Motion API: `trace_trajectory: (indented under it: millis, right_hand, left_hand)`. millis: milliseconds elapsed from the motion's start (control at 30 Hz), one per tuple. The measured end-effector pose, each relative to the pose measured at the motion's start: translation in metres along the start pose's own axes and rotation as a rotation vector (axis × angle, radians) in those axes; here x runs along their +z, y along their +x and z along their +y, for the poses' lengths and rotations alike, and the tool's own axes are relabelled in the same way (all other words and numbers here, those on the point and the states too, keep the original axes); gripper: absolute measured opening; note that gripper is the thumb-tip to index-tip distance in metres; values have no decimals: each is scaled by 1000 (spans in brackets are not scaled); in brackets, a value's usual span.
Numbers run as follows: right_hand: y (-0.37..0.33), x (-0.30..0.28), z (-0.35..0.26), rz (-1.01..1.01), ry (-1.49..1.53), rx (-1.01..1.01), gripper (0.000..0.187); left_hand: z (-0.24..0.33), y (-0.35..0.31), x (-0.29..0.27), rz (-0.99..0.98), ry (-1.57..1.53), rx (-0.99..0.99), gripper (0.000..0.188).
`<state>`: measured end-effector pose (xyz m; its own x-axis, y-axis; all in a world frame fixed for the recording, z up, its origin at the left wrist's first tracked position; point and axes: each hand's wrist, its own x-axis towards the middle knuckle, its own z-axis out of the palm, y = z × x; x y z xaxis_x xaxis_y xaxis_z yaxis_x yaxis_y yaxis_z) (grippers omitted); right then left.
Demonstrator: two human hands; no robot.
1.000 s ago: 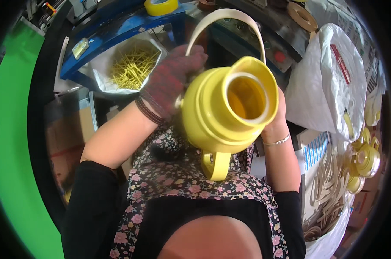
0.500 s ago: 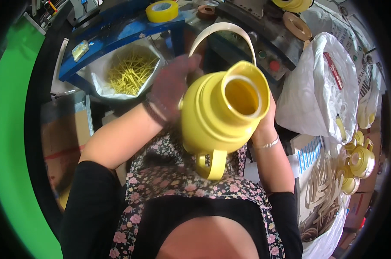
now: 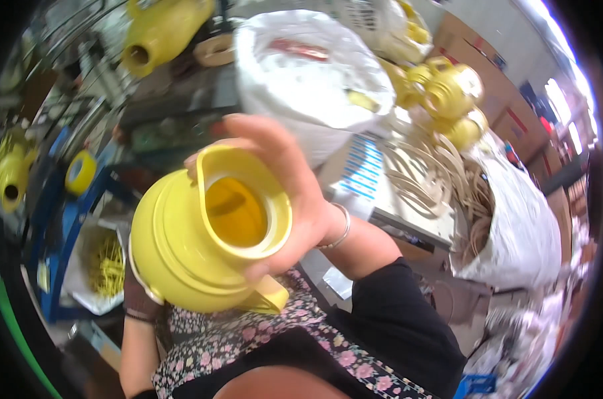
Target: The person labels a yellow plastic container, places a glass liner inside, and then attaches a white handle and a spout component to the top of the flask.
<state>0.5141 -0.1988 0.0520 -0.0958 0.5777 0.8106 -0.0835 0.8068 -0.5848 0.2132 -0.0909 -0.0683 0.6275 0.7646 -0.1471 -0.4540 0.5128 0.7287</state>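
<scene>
A yellow thermos jug [image 3: 175,246] is tilted with its wide mouth toward me, in front of my floral apron. Around its neck and spout wraps my bare right hand [image 3: 291,193], fingers on the far side and thumb on the near side. The jug's side handle [image 3: 273,297] points down toward the apron. My left hand [image 3: 139,298], in a dark red glove, is at the jug's lower left beside the end of its pale carrying handle [image 3: 148,287]. The jug hides most of the left fingers, so their grip does not show.
A white sack [image 3: 314,113] stands ahead, with more yellow jugs [image 3: 448,93] beyond it. Pale strap handles [image 3: 421,179] lie on the right, spilling by another white sack [image 3: 521,226]. At left are yellow tape [image 3: 81,172] and a bag of yellow strips [image 3: 106,266].
My view has swung right, toward the white sacks. The right hand now shows around the jug's neck, the carrying handle has dropped from above it, and the left hand is lower and mostly hidden.
</scene>
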Motion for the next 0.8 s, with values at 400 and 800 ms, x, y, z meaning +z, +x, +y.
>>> trace_trajectory:
  millis: [400, 800]
  right_hand:
    - [-203, -171, -99, 1216, -38, 83, 42]
    - [-100, -351, -100, 1632, -74, 87, 26]
  left_hand:
    - [-24, 28, 113, -306, 716, 278, 46]
    - [-9, 21, 55, 29, 509, 240, 50]
